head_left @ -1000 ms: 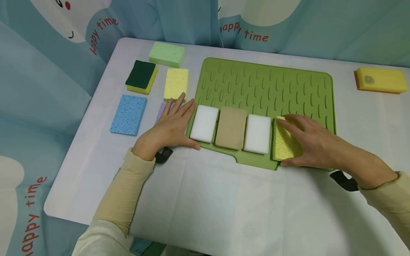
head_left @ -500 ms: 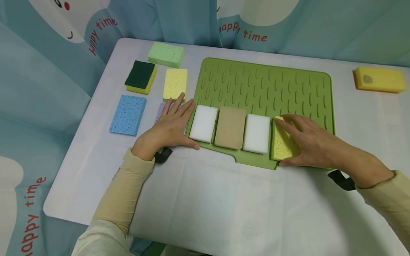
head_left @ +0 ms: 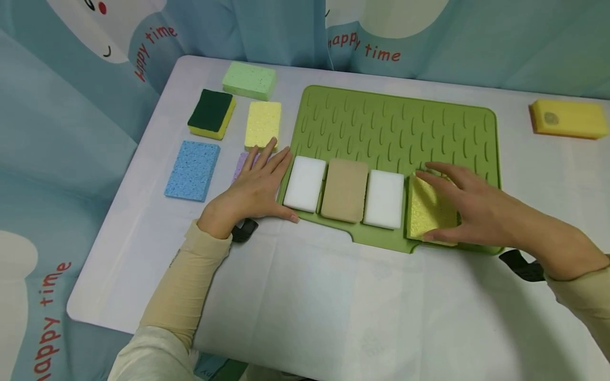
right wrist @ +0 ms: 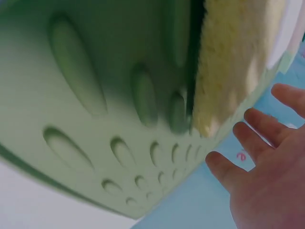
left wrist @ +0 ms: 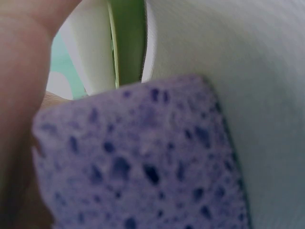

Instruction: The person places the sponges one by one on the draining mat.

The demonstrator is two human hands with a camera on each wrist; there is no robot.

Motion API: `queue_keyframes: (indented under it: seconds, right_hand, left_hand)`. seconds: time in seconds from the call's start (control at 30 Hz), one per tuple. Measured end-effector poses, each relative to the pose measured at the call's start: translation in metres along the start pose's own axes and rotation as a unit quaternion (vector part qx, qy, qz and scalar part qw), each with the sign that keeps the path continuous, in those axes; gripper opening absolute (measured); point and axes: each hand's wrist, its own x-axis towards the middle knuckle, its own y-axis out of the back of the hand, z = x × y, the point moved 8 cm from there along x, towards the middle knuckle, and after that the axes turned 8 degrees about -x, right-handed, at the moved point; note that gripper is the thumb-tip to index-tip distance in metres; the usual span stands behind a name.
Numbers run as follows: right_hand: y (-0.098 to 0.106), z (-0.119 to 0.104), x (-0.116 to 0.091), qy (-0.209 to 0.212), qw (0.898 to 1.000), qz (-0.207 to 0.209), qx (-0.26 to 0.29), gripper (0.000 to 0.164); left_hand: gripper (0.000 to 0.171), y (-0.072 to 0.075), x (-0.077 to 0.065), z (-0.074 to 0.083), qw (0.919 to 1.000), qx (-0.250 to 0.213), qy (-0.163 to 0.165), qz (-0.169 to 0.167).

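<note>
My left hand [head_left: 252,182] lies with fingers spread at the left edge of a green ribbed mat [head_left: 376,116], partly covering a purple sponge [left wrist: 147,157]. Along the mat's near side runs a row: a white sponge [head_left: 305,184], a beige sponge [head_left: 344,190], another white sponge [head_left: 383,200] and a yellow sponge [head_left: 425,211] at the right. Over that yellow sponge my right hand [head_left: 481,209] hovers, thumb and fingers apart. In the right wrist view its extended fingers [right wrist: 259,143] stand off from the yellow sponge's side.
Left of the mat lie a light green sponge [head_left: 249,80], a dark green and yellow scrub sponge [head_left: 211,112], a pale yellow sponge [head_left: 263,124] and a blue sponge [head_left: 193,170]. A yellow-orange sponge [head_left: 569,119] lies at the far right. Curtains [head_left: 281,32] hang behind the table.
My right hand has loosened from the yellow sponge and drawn slightly right, uncovering more of its top. The left hand has stayed in place.
</note>
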Motion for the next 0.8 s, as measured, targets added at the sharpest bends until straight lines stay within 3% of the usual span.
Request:
queue_keyframes:
  seconds: [0.33,0.8]
  right_hand:
    - [0.019,0.018,-0.003,-0.015,0.999,0.03,0.019,0.096]
    - [0.025,0.055,-0.01,-0.09,0.995,0.017,0.032,0.085]
  left_hand:
    - [0.136,0.001,-0.001,0.001,1.0,0.004,-0.003,0.002]
    - [0.136,0.001,0.0,0.001,1.0,0.006,0.0,0.0]
